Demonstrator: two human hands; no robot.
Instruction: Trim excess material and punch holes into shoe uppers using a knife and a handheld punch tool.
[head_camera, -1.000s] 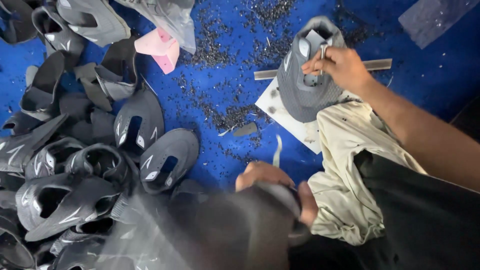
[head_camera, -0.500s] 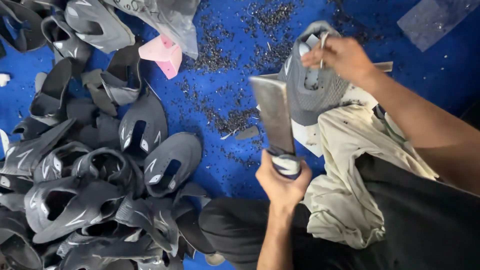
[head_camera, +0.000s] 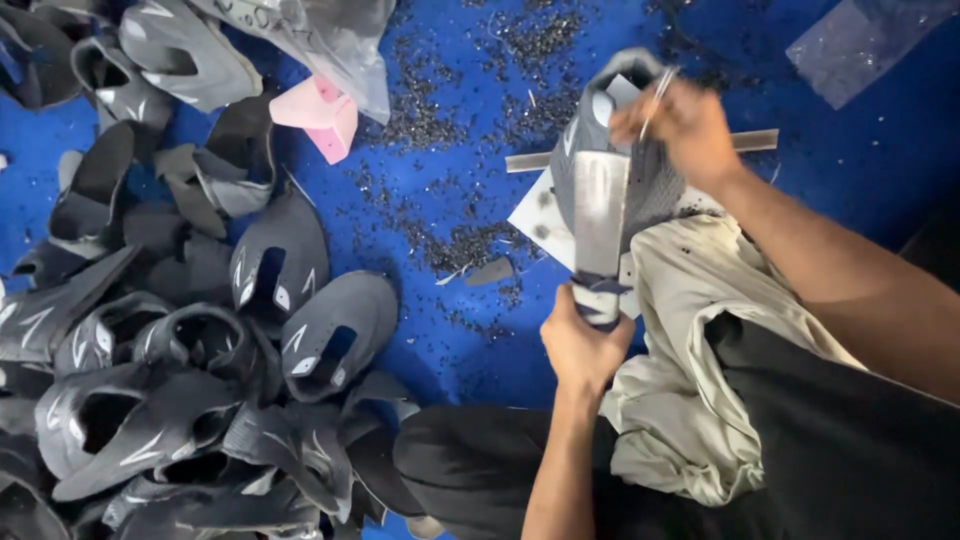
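Clear plastic bag (head_camera: 320, 40) at top centre-left, crumpled, greyish, lying over dark shoe uppers. Second clear plastic sheet or bag (head_camera: 860, 40) at top right corner, flat. No labels, signs, screens seen.

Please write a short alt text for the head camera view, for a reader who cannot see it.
The left hand holds a flat metal blade over a grey shoe upper, while the right hand pinches a thin tool there. Dark shoe uppers pile left on a blue surface.

Two hands, one cleaver (head_camera: 600, 215), one pink block (head_camera: 318, 112), and perhaps twenty dark shoe uppers (head_camera: 330, 340) heaped together.
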